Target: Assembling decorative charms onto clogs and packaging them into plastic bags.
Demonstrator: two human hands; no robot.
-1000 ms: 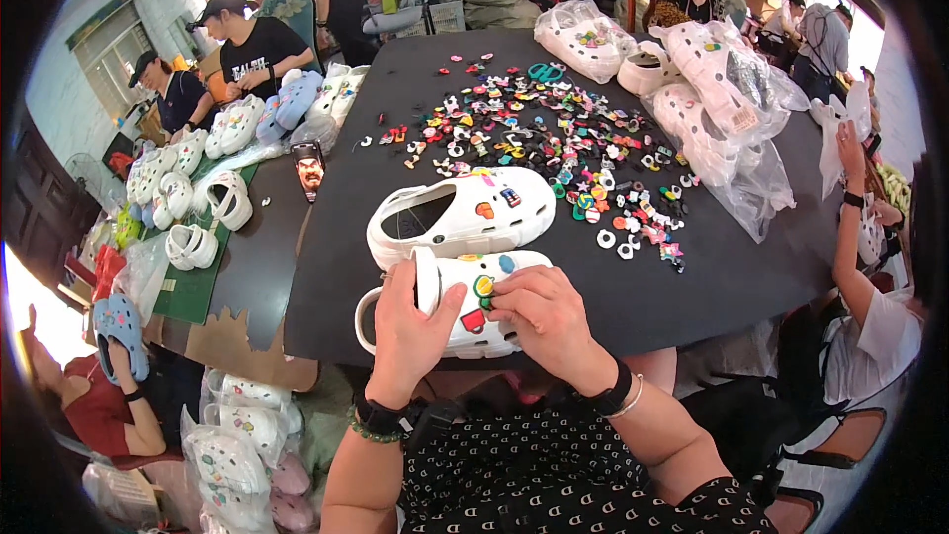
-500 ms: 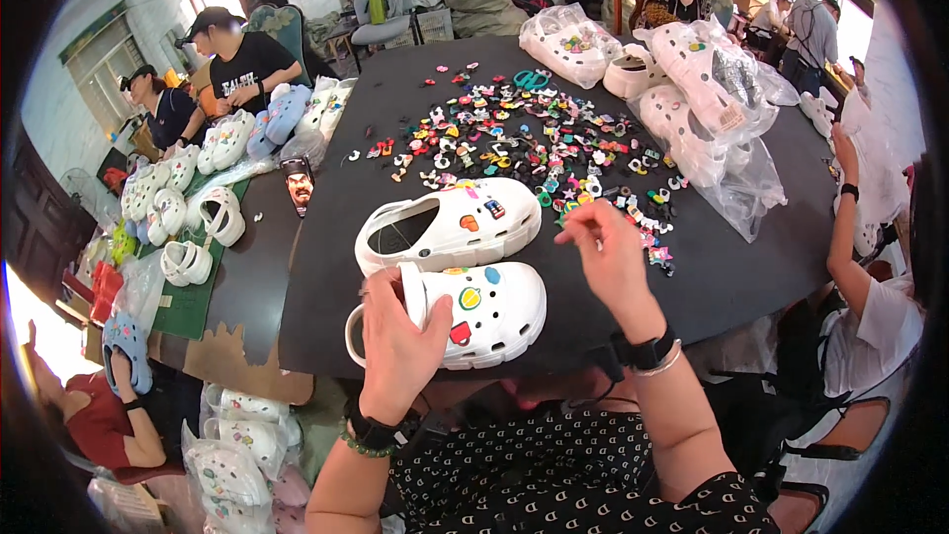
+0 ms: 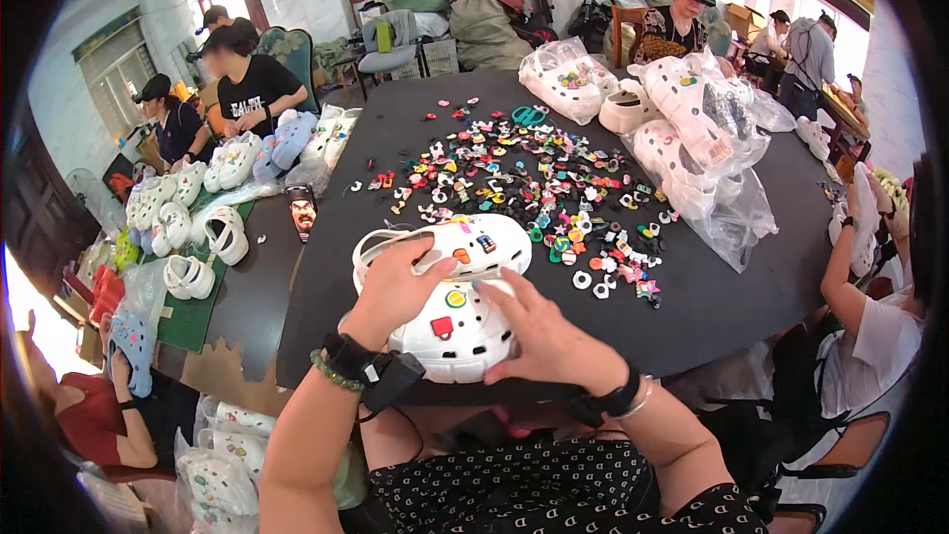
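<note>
The left hand (image 3: 395, 287) grips the near white clog (image 3: 457, 328) from its left side, fingers curled over the upper; the right hand (image 3: 549, 341) lies half-open on its right flank, fingertips pressing. The clog sits at the near edge of the dark surface (image 3: 732, 307), long axis running away from the person, round charms studding its top. A second white clog (image 3: 465, 245) touches it just beyond, loose charms (image 3: 534, 183) scattered farther out.

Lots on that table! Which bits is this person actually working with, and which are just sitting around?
In use:
left hand and right hand on near white clog
second clog just behind
loose charms

Lying about:
bagged clogs
phone
scissors
</note>
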